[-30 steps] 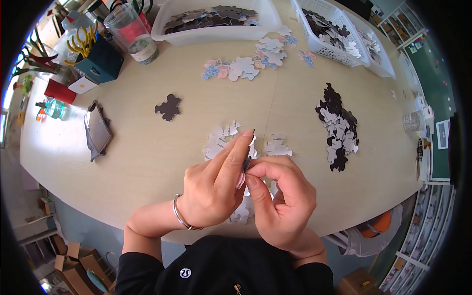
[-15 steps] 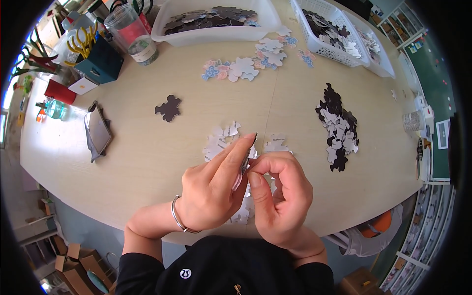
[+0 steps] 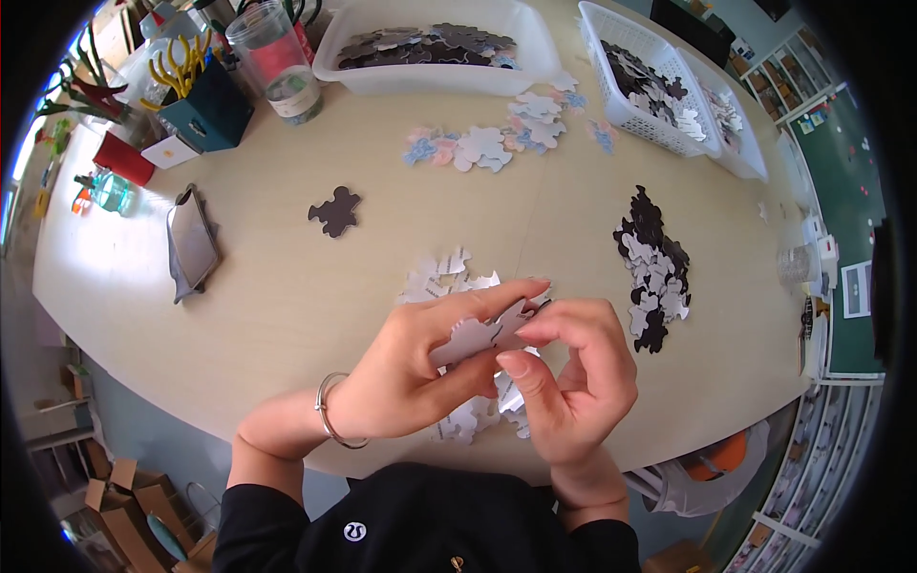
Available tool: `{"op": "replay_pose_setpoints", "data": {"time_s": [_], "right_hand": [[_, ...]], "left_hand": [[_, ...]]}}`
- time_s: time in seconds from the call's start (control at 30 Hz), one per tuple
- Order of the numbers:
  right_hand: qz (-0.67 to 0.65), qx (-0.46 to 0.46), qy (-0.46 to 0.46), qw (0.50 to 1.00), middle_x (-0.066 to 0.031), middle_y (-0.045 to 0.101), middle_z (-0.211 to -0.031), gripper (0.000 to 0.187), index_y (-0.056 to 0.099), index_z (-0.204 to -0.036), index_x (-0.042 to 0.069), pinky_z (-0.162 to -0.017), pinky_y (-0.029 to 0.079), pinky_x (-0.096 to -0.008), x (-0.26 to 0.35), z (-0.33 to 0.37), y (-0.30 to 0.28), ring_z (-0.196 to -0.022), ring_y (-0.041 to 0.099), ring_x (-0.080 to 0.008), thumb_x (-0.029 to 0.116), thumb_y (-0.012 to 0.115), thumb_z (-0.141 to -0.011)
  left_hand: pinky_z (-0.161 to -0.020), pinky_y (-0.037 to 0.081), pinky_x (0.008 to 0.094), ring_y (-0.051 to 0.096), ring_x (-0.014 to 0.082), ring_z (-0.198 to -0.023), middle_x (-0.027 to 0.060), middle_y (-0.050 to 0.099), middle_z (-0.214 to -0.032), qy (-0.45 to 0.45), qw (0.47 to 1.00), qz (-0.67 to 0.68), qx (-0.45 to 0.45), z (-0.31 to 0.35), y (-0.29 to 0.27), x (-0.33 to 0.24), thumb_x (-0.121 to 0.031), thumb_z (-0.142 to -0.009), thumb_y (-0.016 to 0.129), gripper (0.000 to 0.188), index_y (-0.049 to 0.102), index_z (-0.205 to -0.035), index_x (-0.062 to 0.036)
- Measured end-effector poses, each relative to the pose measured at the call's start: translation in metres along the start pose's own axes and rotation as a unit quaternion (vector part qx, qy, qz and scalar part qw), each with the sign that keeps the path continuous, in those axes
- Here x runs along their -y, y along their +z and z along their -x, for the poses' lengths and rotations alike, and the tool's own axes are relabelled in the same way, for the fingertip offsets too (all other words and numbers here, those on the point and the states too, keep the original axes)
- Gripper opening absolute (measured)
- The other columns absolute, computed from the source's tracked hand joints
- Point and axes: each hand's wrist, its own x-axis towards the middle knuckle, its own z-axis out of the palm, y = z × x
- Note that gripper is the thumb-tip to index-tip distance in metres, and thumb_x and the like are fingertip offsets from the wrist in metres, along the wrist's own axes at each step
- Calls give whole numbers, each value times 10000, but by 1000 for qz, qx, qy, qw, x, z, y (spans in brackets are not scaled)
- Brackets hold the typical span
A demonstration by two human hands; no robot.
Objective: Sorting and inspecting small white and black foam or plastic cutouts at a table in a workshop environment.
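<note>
My left hand (image 3: 415, 368) and my right hand (image 3: 573, 377) meet above the near edge of the beige table (image 3: 287, 306). Together they pinch a white puzzle piece with a dark back (image 3: 473, 336), the left thumb and fingers on its left part, the right thumb and forefinger on its right end. Under the hands lies a loose cluster of white puzzle pieces (image 3: 444, 279), partly hidden by them. A bracelet circles my left wrist.
A single dark piece (image 3: 335, 211) lies mid-table. A black-and-white pile (image 3: 654, 272) sits right. Pastel pieces (image 3: 487, 143) lie further back, before a white tub (image 3: 435, 43) and two white baskets (image 3: 650, 76). A phone (image 3: 191, 244), teal tool holder (image 3: 205, 95) and clear cup (image 3: 277, 57) stand left.
My hands have turned the held piece flatter and spread slightly, so its white face shows between the fingers. Nothing else on the table has moved.
</note>
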Motion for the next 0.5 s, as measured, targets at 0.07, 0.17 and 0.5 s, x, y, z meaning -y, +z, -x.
{"op": "replay_pose_setpoints", "data": {"time_s": [0.07, 0.17, 0.5], "right_hand": [[-31, -3, 24, 999, -90, 576, -806, 168, 578, -820, -3, -578, 471, -256, 3, -2, 5, -666, 571, -175, 39, 720, -740], [-77, -10, 79, 994, -86, 574, -787, 172, 575, -824, -2, -588, 471, -260, -1, -2, 6, -654, 567, -174, 39, 720, -742], [87, 43, -119, 988, -76, 567, -853, 254, 640, -898, 26, -545, 466, -251, -3, -6, -9, -679, 571, -174, -61, 689, -665]], "left_hand": [[-706, 501, 257, 632, 160, -816, 145, 599, -1035, 99, 990, -104, -6, 1, 0, 8, 53, -822, 539, 420, 479, -1237, 27], [-625, 471, 245, 610, 201, -681, 148, 619, -916, 79, 992, -95, -38, 6, 6, 9, 98, -729, 519, 545, 478, -1260, -15], [-523, 455, 242, 579, 146, -549, 89, 603, -693, -28, 997, -76, 18, 9, -5, -10, 73, -722, 509, 469, 537, -1186, 10]]}}
